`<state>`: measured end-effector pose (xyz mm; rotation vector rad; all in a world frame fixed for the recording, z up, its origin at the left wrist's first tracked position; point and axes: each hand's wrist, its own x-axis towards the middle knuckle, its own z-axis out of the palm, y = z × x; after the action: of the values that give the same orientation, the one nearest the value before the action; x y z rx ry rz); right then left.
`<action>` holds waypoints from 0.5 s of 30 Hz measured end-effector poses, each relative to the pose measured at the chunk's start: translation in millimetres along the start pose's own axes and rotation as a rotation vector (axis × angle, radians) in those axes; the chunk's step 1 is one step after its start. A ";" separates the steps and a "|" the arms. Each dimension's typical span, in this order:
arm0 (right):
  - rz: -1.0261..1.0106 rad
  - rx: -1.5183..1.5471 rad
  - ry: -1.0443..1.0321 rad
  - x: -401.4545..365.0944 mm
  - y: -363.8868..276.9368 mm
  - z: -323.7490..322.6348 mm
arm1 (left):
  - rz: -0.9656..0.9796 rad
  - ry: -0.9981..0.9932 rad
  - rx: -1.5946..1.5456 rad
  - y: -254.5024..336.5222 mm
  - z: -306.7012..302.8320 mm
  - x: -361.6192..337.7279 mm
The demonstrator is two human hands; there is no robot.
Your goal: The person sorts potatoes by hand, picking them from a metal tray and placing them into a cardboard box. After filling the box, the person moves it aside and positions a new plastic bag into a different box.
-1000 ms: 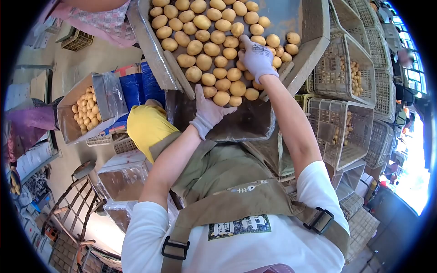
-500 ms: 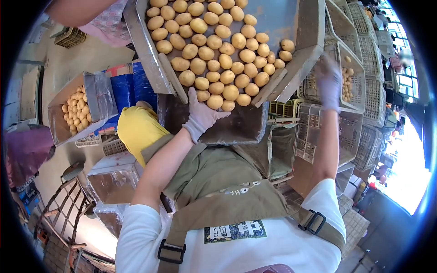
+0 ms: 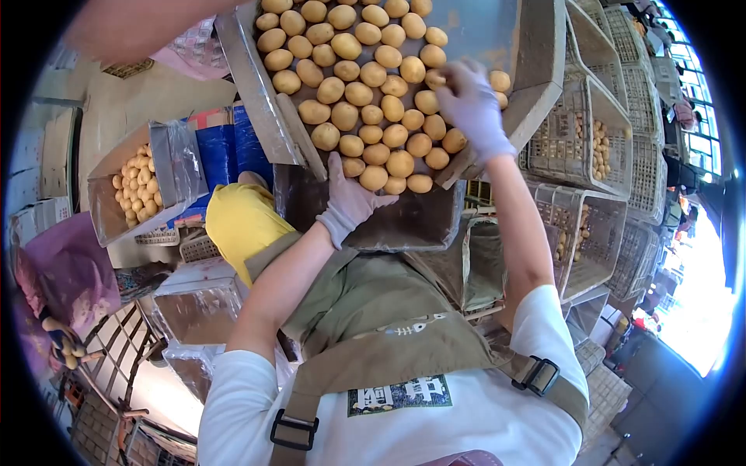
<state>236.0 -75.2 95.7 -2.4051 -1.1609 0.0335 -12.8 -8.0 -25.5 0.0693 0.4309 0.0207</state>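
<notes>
Many round yellow potatoes lie on a metal-sided sorting tray at the top centre. My left hand, in a pale glove, rests at the tray's front lip with fingers apart, its fingertips beside the lowest potatoes. My right hand, also gloved, reaches over the tray's right part, its fingertips at a potato near the right edge; whether they grip it is hidden. Below the lip sits a plastic-lined box, partly covered by my left hand.
At left is a box of potatoes. Stacked crates, some holding potatoes, stand at right. Lined boxes and a bamboo frame are lower left. Another person's arm crosses the top left; a person in purple is far left.
My right hand has moved left from beside the right crates onto the tray's potatoes. My left hand stays at the lip. At far left, the person in purple shows more, with a gloved hand holding potatoes.
</notes>
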 end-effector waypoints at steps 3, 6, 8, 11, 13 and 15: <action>-0.058 -0.411 -0.197 23.8 -27.4 45.8 | -0.014 -0.046 -0.029 0.9 -2.8 1.2; 0.005 -0.481 -0.287 40.0 -23.4 59.9 | 0.002 -0.035 -0.078 1.6 3.5 -0.5; 0.018 -0.276 -0.251 20.6 -28.9 31.2 | -0.025 -0.069 -0.123 1.7 -7.0 -0.2; -0.114 0.056 0.115 -57.6 -29.8 -19.3 | -0.029 -0.091 -0.192 5.6 -5.6 1.4; -0.097 0.086 0.260 -134.4 -4.4 -42.0 | -0.012 -0.088 -0.216 4.7 -7.7 -0.7; 0.146 0.008 0.231 -215.7 15.3 -56.9 | -0.003 -0.091 -0.201 3.7 -10.8 0.2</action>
<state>121.1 -267.0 102.0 -2.4064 -0.8790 -0.1876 -17.2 -3.7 -35.1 -0.1276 0.3363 0.0572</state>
